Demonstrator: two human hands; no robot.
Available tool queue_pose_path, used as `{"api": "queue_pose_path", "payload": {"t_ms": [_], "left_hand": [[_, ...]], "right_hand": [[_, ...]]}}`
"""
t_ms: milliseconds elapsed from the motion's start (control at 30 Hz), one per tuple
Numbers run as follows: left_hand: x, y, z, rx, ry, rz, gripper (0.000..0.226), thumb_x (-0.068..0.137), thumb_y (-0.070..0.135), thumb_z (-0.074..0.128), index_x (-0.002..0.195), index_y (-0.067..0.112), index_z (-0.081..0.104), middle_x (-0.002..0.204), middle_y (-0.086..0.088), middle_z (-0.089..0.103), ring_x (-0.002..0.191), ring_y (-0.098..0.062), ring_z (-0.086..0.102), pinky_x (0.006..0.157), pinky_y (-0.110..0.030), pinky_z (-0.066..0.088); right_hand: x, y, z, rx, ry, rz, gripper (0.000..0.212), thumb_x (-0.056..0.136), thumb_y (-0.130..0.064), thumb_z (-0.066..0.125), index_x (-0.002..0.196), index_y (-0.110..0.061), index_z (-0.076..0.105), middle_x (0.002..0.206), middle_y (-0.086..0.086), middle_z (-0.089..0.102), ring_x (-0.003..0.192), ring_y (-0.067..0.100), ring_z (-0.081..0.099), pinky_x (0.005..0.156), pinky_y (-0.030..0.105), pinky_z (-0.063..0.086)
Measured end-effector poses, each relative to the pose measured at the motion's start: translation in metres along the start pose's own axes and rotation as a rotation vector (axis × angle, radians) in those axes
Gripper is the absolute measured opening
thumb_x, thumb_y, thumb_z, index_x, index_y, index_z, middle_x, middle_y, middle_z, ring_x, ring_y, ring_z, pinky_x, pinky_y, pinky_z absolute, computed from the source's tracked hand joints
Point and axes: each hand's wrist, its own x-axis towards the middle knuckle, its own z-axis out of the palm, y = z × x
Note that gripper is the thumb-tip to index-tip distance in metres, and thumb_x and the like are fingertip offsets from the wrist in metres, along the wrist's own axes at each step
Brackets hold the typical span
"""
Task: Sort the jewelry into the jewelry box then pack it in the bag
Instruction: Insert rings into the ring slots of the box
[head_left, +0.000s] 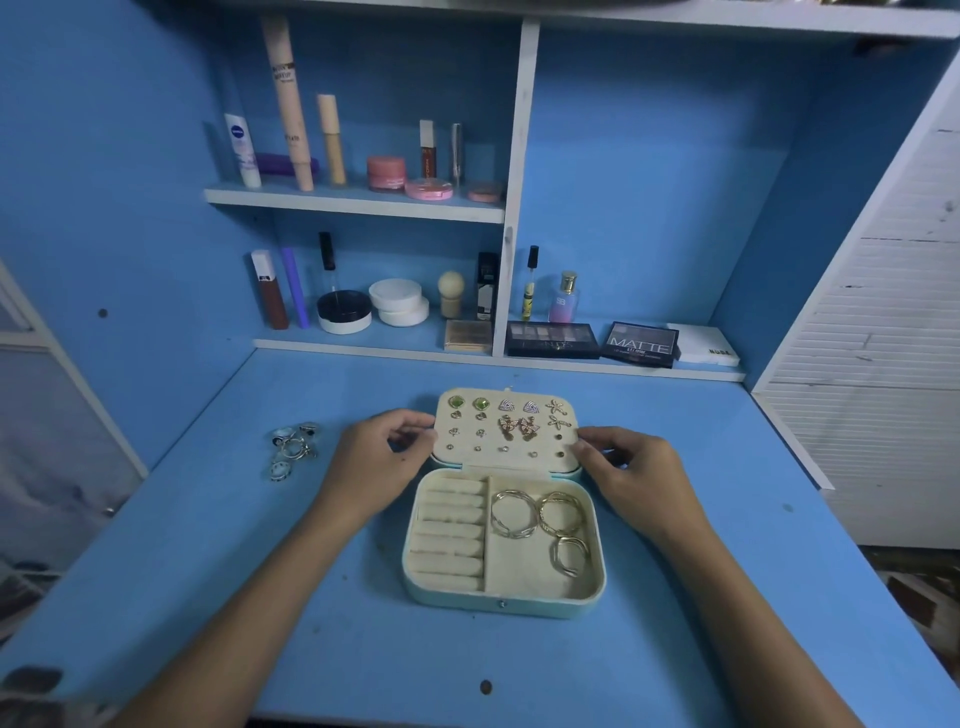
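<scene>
Fingers (415, 423) of left hand (376, 457) and right hand (631, 462) pinch lid (506, 428) edges of open jewelry box (504, 551); rings (293, 447) lie loose on bench (208, 545).

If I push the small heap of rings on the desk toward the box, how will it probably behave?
The rings lie loose and overlapping, so they would probably scatter rather than slide together. Being round, some may roll on the smooth desk. They look small, thin and light; pinching them one by one seems safer.
</scene>
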Motion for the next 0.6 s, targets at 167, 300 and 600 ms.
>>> {"api": "queue_pose_path", "payload": {"t_ms": [167, 300, 600], "left_hand": [[0.001, 0.004, -0.007, 0.024, -0.018, 0.027, 0.014, 0.088, 0.012, 0.07, 0.097, 0.022, 0.076, 0.086, 0.014, 0.072, 0.083, 0.002, 0.064, 0.066, -0.012, 0.053], [0.003, 0.007, -0.022, 0.069, 0.024, 0.069, 0.015, 0.088, 0.012, 0.07, 0.09, 0.026, 0.075, 0.083, 0.016, 0.072, 0.082, 0.002, 0.064, 0.069, -0.003, 0.044], [0.008, -0.009, -0.081, 0.162, 0.129, 0.077, 0.011, 0.088, 0.015, 0.071, 0.085, 0.025, 0.074, 0.083, 0.015, 0.07, 0.079, -0.003, 0.063, 0.068, -0.016, 0.052]], "right_hand": [[0.008, -0.01, -0.001, -0.167, 0.045, -0.077, 0.014, 0.09, -0.027, 0.071, 0.1, -0.02, 0.076, 0.083, -0.014, 0.07, 0.07, 0.0, 0.062, 0.062, 0.001, 0.04], [0.016, -0.028, 0.004, -0.231, 0.072, -0.166, 0.012, 0.09, -0.025, 0.069, 0.099, -0.021, 0.076, 0.083, -0.017, 0.068, 0.078, 0.009, 0.063, 0.064, 0.011, 0.041], [0.032, -0.085, 0.053, -0.202, -0.096, -0.396, 0.009, 0.09, -0.024, 0.068, 0.095, -0.023, 0.075, 0.081, -0.016, 0.068, 0.071, -0.001, 0.061, 0.066, 0.004, 0.039]]}}
